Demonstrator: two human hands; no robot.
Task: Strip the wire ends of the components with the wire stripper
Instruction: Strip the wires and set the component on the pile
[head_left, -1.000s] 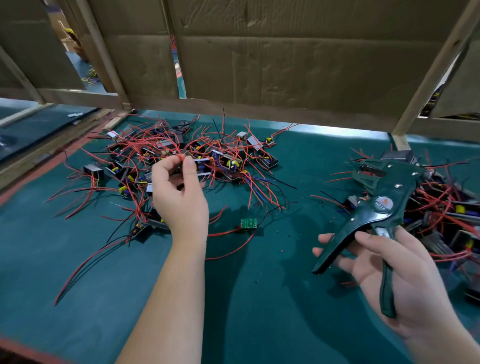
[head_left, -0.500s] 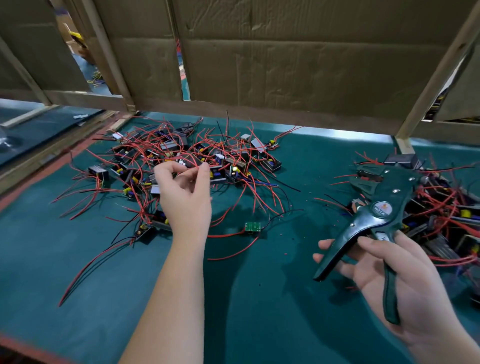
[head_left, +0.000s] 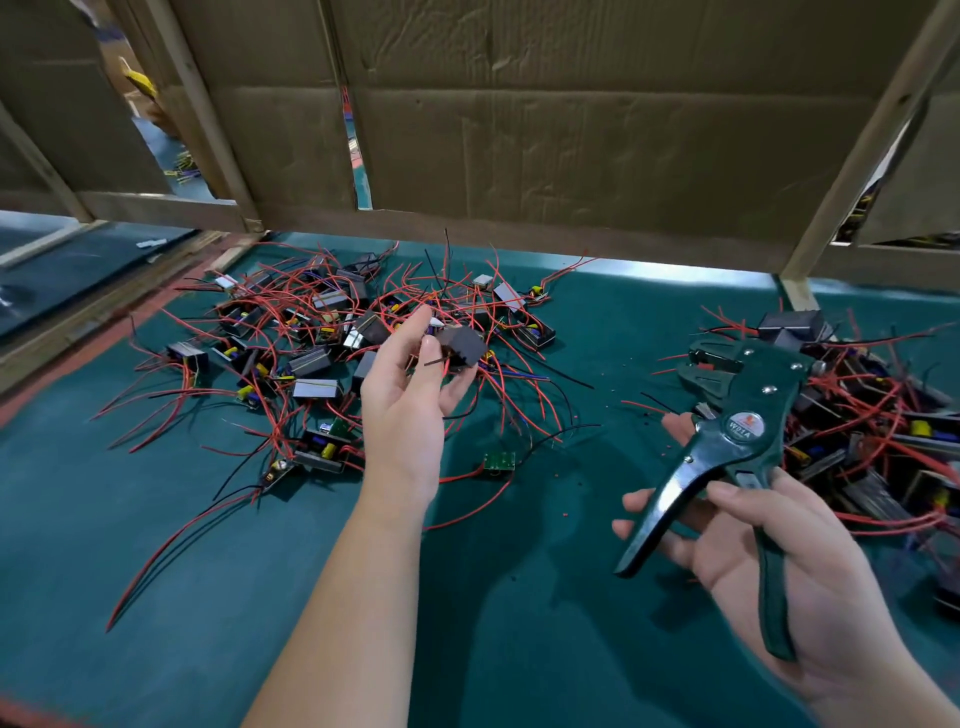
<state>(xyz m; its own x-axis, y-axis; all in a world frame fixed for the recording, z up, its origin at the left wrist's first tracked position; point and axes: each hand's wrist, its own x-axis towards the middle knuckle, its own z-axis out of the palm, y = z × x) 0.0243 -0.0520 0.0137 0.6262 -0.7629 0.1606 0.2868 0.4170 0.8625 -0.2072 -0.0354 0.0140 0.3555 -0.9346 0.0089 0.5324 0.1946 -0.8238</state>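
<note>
My left hand (head_left: 405, 400) holds a small black boxed component (head_left: 461, 349) above the table, fingers curled round it, with red and black wires trailing from it. Behind and to the left of it lies a tangled pile of the same components (head_left: 311, 343) with red wires. My right hand (head_left: 779, 561) grips the dark green wire stripper (head_left: 727, 447) by its handles, which are spread apart; its jaws point up and left, toward a second pile of components (head_left: 883, 415) on the right. The stripper and the held component are apart.
The green table mat (head_left: 519, 597) carries a small loose green circuit board (head_left: 498, 461) with a red wire, and tiny red insulation bits between the piles. A cardboard wall (head_left: 571, 130) on a wooden frame closes the back. A wooden rail (head_left: 78, 332) edges the left.
My left hand has lifted a black component out of the left pile and turned palm-up to the right. The right hand with the stripper has stayed almost still.
</note>
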